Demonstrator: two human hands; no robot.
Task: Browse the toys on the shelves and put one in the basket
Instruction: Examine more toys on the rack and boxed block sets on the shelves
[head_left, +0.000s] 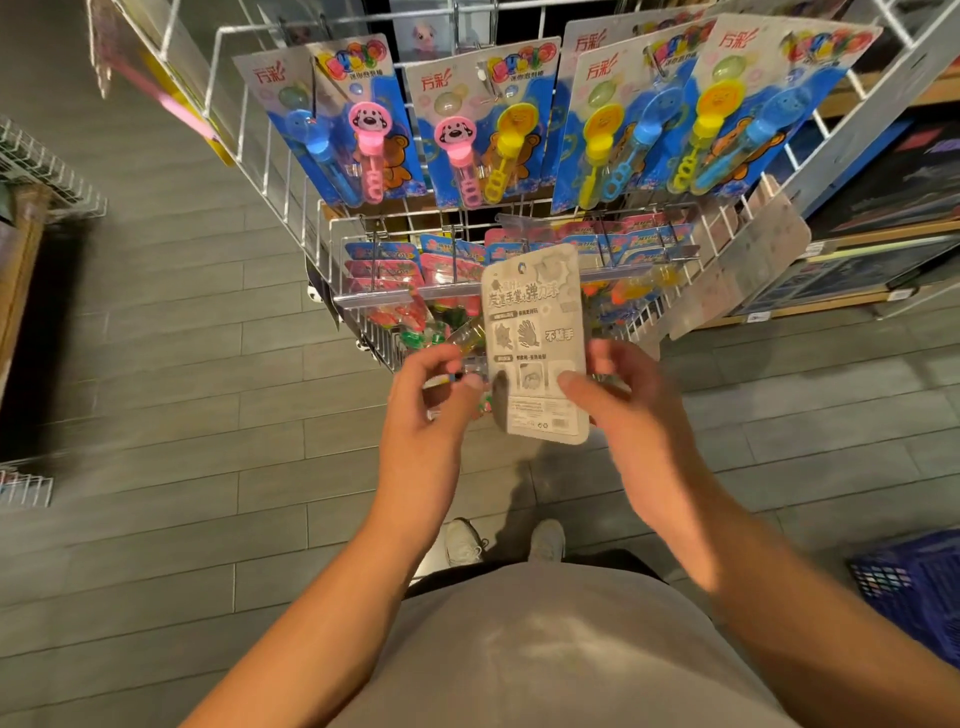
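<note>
Centre of frame, in front of the wire rack (291, 208): my right hand (618, 400) pinches a carded toy pack (535, 343), back side to me; left hand (431, 400) curled at its left edge, grip unclear from blur. Still browsing. Next: carry it to the blue basket (914, 577), lower right, cut off. Toy itself hidden behind card.
</note>
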